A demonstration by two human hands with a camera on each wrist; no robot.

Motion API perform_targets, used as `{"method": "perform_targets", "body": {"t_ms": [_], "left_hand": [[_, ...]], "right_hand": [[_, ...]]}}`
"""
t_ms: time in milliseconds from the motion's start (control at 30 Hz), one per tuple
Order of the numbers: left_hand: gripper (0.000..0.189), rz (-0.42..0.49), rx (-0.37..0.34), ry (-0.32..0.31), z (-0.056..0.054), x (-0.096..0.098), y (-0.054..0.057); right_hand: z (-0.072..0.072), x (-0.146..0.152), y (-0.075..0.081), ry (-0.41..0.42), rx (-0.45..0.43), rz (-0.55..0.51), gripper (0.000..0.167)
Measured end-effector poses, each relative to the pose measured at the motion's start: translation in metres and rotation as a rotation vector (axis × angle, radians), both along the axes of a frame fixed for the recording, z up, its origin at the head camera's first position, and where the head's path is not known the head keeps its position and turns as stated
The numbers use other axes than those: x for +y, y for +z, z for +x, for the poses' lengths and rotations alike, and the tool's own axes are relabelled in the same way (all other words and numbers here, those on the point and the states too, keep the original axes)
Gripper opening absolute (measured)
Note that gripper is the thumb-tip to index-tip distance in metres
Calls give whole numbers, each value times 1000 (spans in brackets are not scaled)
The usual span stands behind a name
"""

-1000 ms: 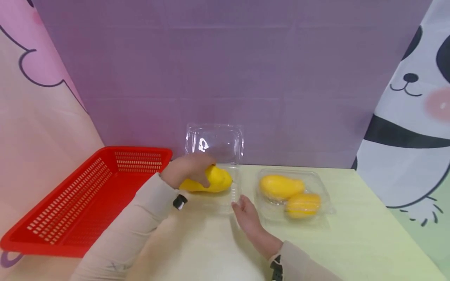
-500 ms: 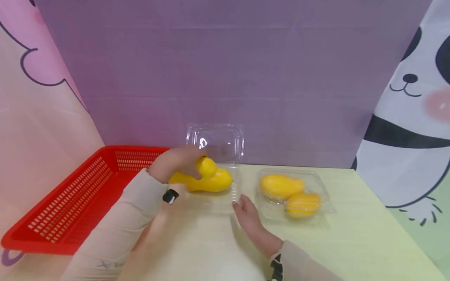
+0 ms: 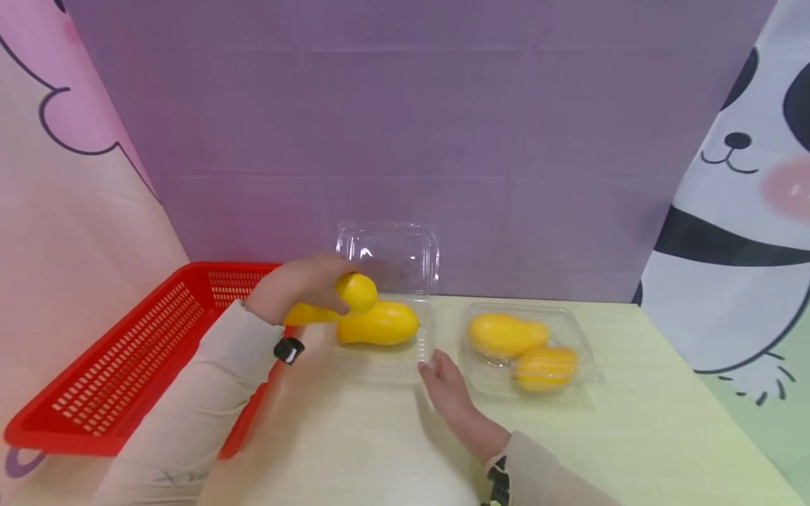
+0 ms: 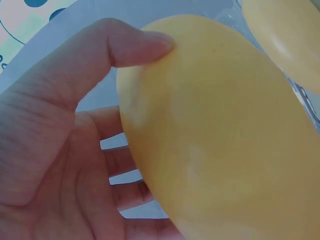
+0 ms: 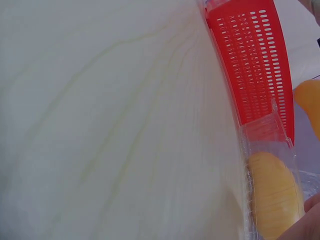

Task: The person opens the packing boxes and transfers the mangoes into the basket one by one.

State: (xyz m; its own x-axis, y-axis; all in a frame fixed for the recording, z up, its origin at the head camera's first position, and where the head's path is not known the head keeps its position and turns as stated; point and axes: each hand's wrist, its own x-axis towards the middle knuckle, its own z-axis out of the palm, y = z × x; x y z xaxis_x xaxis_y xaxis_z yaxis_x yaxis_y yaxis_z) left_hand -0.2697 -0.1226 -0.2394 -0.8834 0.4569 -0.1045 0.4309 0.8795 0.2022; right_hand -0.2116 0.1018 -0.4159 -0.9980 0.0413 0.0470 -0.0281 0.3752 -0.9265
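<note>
My left hand (image 3: pixel 297 288) grips a smooth yellow papaya (image 3: pixel 357 294), holding it above the table between the red basket and the open clear container (image 3: pixel 433 337). In the left wrist view the thumb presses the upper side of the papaya (image 4: pixel 215 130), with the other fingers behind it. A second papaya (image 3: pixel 382 325) lies in the open container, whose lid (image 3: pixel 389 246) stands up at the back. My right hand (image 3: pixel 449 390) rests at the container's front right corner, fingers loosely extended. In the right wrist view only part of that hand (image 5: pixel 307 222) shows beside the container.
A red plastic basket (image 3: pixel 82 443) with slotted sides stands at the left, partly behind my left sleeve. On the right sits a closed clear container (image 3: pixel 579 337) with a yellow papaya (image 3: pixel 506 336) and a yellow striped melon (image 3: pixel 545 369). A purple wall backs the table (image 3: pixel 633 436).
My left hand has lifted the papaya and carried it left, away from the open container, uncovering the second papaya. My right hand has stayed at the container's corner.
</note>
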Motion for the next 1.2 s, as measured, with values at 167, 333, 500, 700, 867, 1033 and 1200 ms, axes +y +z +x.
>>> {"method": "perform_targets", "body": {"t_ms": [167, 333, 500, 700, 867, 1033, 1200], "left_hand": [[53, 0, 15, 6, -1, -8, 1], [51, 0, 36, -11, -2, -19, 2], [50, 5, 61, -19, -4, -32, 1], [51, 14, 64, -7, -7, -45, -1], [50, 28, 42, 9, -11, -57, -2], [48, 68, 37, 38, -15, -71, -5], [46, 63, 35, 69, -18, -85, -6]], "right_hand": [[-2, 1, -1, -3, -11, -6, 52], [-3, 0, -1, -4, -15, -5, 52], [-3, -1, 0, -2, -15, 7, 52], [-2, -1, 2, -5, -23, 13, 53], [-1, -1, 4, -2, -31, 6, 54], [-2, 1, 4, -9, -15, 20, 54], [-2, 2, 4, -6, -16, 17, 53]]}}
